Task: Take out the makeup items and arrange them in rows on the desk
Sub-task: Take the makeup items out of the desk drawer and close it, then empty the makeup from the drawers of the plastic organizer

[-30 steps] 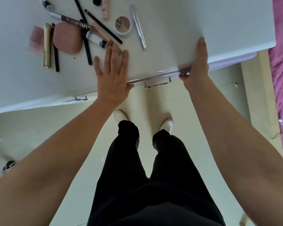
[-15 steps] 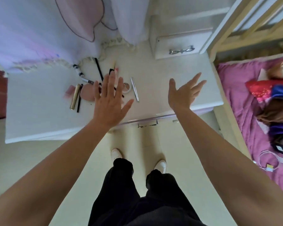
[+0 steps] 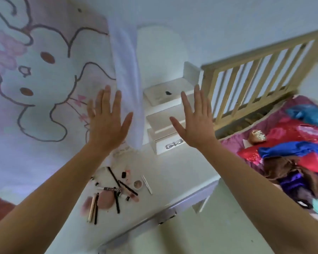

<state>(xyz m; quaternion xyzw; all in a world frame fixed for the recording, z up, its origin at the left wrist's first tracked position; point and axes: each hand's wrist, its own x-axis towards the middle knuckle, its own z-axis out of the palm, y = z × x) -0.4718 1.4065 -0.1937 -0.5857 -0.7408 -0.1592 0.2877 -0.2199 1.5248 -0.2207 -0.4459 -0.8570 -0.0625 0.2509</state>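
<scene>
The makeup items (image 3: 116, 189) lie in a loose, overlapping heap on the white worktop (image 3: 173, 171), toward its left part and not in rows. Among them are a rounded pink sponge (image 3: 105, 198) and a gold tube (image 3: 91, 208) just beside a black pencil (image 3: 96, 210). Another black stick (image 3: 117, 203) crosses a dark lettered tube. A small round compact (image 3: 137, 184) sits at the heap's right edge, with a thin white stick (image 3: 147, 184) just to its right. Neither hand touches any of them. The left hand (image 3: 106, 123) and the right hand (image 3: 196, 121) are raised in the air above the back of the worktop, backs toward the camera. Their fingers (image 3: 106, 96) are straight, spread and released, grasping nothing. At the rear of the worktop stands a small white drawer box (image 3: 161, 148) with a silvery bow-shaped handle (image 3: 174, 143) and stepped white tiers above it. A white drape (image 3: 127, 79) hangs between the two hands, and a curtain printed with a cartoon rabbit (image 3: 35, 79) fills the left side. To the right is a bed with a slatted wooden headboard (image 3: 255, 74) and a bright pink cover (image 3: 301, 129) strewn with blue and red fabric. Pale floor (image 3: 191, 235) shows below the worktop's front edge.
</scene>
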